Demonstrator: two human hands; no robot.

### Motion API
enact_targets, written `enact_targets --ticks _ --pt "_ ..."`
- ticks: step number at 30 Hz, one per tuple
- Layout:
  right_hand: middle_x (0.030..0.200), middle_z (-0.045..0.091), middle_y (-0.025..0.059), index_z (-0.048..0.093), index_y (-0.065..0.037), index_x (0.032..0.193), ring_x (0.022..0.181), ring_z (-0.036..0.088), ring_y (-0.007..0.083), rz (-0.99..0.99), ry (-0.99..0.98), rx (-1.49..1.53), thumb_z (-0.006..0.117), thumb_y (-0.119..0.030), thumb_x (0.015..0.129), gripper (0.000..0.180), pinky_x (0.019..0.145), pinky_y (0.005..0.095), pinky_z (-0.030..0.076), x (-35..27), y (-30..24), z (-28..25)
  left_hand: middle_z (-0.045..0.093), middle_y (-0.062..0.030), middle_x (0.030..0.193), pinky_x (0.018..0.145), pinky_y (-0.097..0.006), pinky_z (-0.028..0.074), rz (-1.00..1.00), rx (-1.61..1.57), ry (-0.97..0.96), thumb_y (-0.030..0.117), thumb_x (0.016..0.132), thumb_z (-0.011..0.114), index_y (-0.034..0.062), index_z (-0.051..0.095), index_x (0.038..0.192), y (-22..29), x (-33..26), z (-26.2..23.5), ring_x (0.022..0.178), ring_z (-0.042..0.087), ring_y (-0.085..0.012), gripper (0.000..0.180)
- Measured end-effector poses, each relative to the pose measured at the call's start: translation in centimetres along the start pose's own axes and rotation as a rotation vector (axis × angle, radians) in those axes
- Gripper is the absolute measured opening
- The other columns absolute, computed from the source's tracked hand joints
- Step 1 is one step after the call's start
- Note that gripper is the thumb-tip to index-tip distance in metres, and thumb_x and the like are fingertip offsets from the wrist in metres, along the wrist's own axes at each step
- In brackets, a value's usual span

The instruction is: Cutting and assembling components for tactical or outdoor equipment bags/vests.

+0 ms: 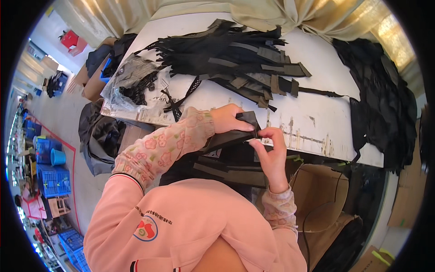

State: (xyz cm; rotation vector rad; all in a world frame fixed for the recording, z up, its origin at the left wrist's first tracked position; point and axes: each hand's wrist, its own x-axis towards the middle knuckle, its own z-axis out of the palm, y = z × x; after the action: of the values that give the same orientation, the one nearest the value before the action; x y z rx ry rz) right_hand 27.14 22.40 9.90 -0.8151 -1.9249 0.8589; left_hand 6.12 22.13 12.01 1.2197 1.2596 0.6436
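I judge the black strip (232, 136) light and limp, soft cloth that will fold rather than break, best taken near its end, with finger and thumb flat on both faces. It lies at the near edge of the table (312, 109), over the lap: the left hand (228, 119) is clamped on it, thumb on top, and the right hand (273, 156) has finger and thumb at its right end, whether pinching I cannot tell.
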Motion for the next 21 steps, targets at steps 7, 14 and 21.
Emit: enact_targets --ticks 7,14,21 --pt "0.083 0.059 0.0025 0.059 -0.003 0.086 0.079 0.054 0.0104 0.494 0.309 0.643 0.058 -0.013 0.089 0.010 0.077 0.0259 0.044 -0.3 4.3 -3.1 0.068 -0.0056 0.089 0.073 -0.027 0.047 -0.072 -0.154 -0.129 0.032 0.075 0.075 0.0027 0.067 0.103 1.4 -1.5 0.4 0.080 0.061 -0.0131 0.042" --pt "0.085 0.059 -0.0013 0.056 -0.003 0.096 0.075 0.053 0.0059 0.461 -0.226 0.529 0.062 -0.009 0.088 0.012 0.070 0.0195 0.044 -0.2 0.7 -1.4 0.067 -0.0061 0.090 0.073 -0.026 0.048 -0.136 -0.027 -0.034 0.036 0.078 0.073 0.0001 0.066 0.103 0.8 -1.1 1.1 0.081 0.059 -0.0118 0.044" --pt "0.073 0.051 -0.0049 0.056 -0.006 0.096 0.066 0.047 0.0044 0.578 -0.071 0.598 0.055 -0.018 0.093 0.013 0.059 0.0188 0.042 -0.5 2.5 -1.3 0.067 -0.0073 0.093 0.076 -0.026 0.047 -0.091 -0.120 -0.075 0.045 0.080 0.070 -0.0017 0.064 0.106 -0.6 -0.9 1.2 0.084 0.060 -0.0125 0.054"
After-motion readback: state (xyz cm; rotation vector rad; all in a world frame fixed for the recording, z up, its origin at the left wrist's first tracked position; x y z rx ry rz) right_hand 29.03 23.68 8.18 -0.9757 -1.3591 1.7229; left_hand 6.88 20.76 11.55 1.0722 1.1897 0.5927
